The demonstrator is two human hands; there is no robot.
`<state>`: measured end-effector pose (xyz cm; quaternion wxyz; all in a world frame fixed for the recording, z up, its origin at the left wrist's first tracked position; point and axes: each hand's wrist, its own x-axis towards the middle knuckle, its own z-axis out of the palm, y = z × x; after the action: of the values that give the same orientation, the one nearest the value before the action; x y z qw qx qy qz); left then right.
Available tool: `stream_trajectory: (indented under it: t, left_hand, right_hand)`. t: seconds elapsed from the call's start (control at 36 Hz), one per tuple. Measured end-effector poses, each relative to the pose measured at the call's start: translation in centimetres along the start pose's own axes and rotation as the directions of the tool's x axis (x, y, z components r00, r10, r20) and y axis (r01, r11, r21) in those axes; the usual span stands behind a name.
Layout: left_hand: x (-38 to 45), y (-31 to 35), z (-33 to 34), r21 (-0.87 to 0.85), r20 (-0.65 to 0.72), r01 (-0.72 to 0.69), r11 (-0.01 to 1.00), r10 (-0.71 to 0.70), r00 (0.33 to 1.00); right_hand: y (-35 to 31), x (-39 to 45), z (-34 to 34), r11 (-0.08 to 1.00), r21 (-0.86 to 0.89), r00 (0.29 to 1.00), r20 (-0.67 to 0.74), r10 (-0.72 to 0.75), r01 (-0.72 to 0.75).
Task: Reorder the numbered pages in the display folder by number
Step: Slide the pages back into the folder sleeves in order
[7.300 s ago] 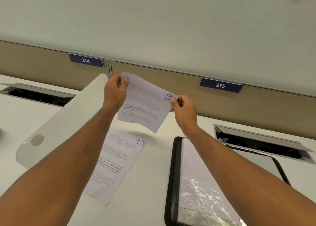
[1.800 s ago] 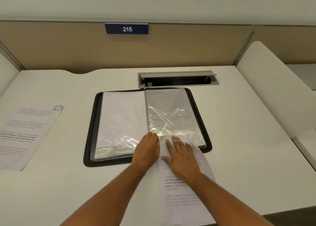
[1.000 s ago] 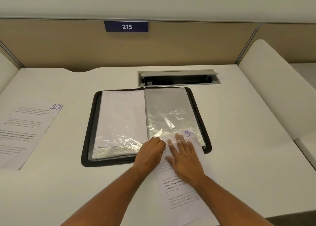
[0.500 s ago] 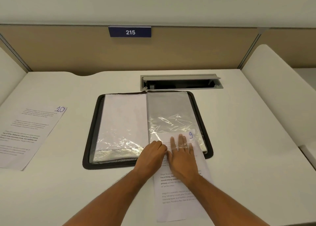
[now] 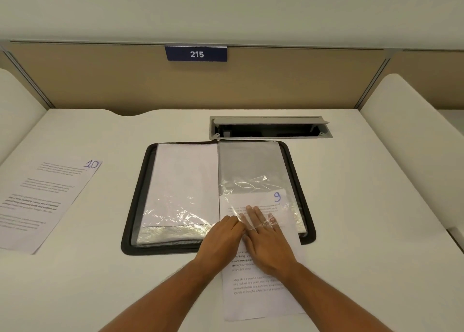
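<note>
Feeding page 9 into the right sleeve of the display folder: right hand flat, straight fingers under the plastic, pressing paper forward. Left hand curled beside, apparently pinning the sleeve mouth. Page 10 waiting far left.

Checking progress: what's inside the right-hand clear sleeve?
The top of page 9 and the right hand's fingers pushing it in; the rest of the sleeve looks empty. The pages beneath are hidden.
</note>
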<state>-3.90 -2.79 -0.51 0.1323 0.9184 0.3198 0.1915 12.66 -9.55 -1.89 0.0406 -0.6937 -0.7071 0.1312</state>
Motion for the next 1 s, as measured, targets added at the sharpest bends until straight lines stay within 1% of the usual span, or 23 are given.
stream_trajectory:
  t: [0.22,0.28,0.36,0.44,0.53,0.61,0.72,1.0]
  left_hand:
    - [0.0,-0.3,0.4,0.019,0.035,0.020,1.000,-0.020,0.999]
    - [0.0,-0.2,0.4,0.014,0.030,0.026,1.000,-0.026,0.999]
    - [-0.2,-0.1,0.3,0.001,0.017,0.035,0.999,-0.035,0.999]
    - [-0.4,-0.1,0.4,-0.006,0.021,0.045,0.999,-0.044,0.999]
    - [-0.5,0.0,0.3,-0.025,0.008,0.043,0.999,-0.042,0.999]
    - [-0.5,0.2,0.2,-0.041,-0.018,0.036,0.999,-0.037,0.999]
    - [-0.5,0.2,0.2,-0.029,-0.014,0.040,0.999,-0.041,0.999]
    - [-0.4,0.2,0.2,-0.015,-0.017,0.039,0.999,-0.039,0.999]
  right_hand:
    - [1.0,1.5,-0.5,1.000,0.003,1.000,0.009,-0.021,0.021]
    - [1.3,1.5,-0.3,1.000,-0.005,0.999,-0.009,-0.031,0.031]
    - [1.1,0.5,0.0,0.998,0.029,0.998,-0.041,-0.053,0.055]
    - [0.2,-1.4,0.1,0.997,0.057,0.996,-0.085,-0.038,0.043]
    - [-0.5,-2.9,0.5,0.996,0.041,0.991,-0.111,-0.069,0.073]
    - [-0.6,-3.0,0.9,0.995,0.073,0.993,-0.099,-0.057,0.064]
    - [-0.2,-1.3,0.8,0.993,0.108,0.996,-0.076,-0.048,0.056]
    - [2.3,3.5,2.0,0.997,-0.047,0.993,-0.098,-0.067,0.062]
